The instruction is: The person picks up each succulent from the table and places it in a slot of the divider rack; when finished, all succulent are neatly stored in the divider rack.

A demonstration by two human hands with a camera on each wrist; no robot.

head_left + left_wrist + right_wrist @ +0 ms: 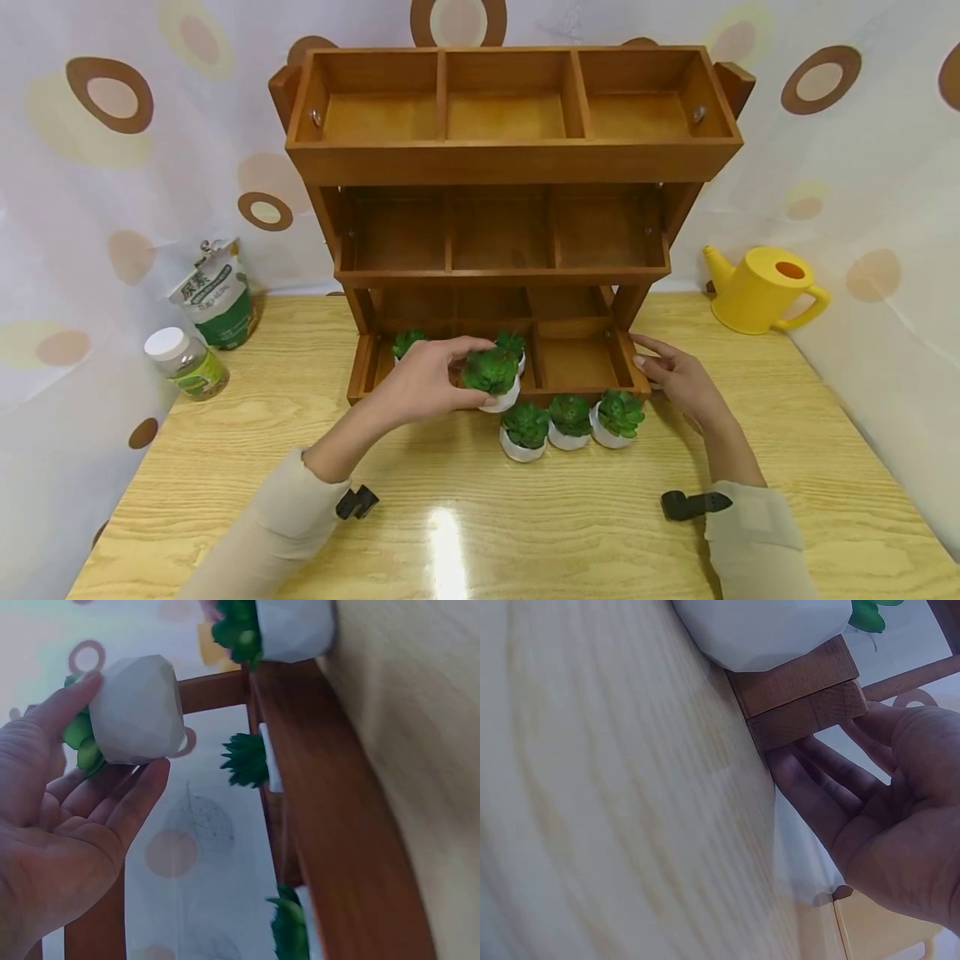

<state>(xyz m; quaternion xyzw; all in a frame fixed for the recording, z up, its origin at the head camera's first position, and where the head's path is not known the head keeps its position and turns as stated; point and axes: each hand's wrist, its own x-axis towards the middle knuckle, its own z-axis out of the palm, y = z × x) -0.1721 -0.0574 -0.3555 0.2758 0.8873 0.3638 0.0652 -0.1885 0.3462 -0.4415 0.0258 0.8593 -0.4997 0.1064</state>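
Note:
My left hand (427, 379) pinches a small potted succulent (491, 372) by its white faceted pot, thumb on one side and fingers on the other. It holds the plant above the front edge of the bottom tier of a brown wooden shelf (510, 162). Two more succulents, one at left (408, 340) and one in the middle (512, 342), sit in that tier; its right compartment is bare. My right hand (678, 387) touches the outer right end of the bottom tier with its fingertips. In front stand three potted succulents, left (525, 427), middle (570, 417) and right (618, 414).
At the left stand a clear jar (198, 373) with a white lid and a green-and-white bag (225, 304) with a clip on top. A yellow watering can (757, 292) is at the back right of the wood-grain table (585, 525). A patterned curtain (187, 167) hangs behind.

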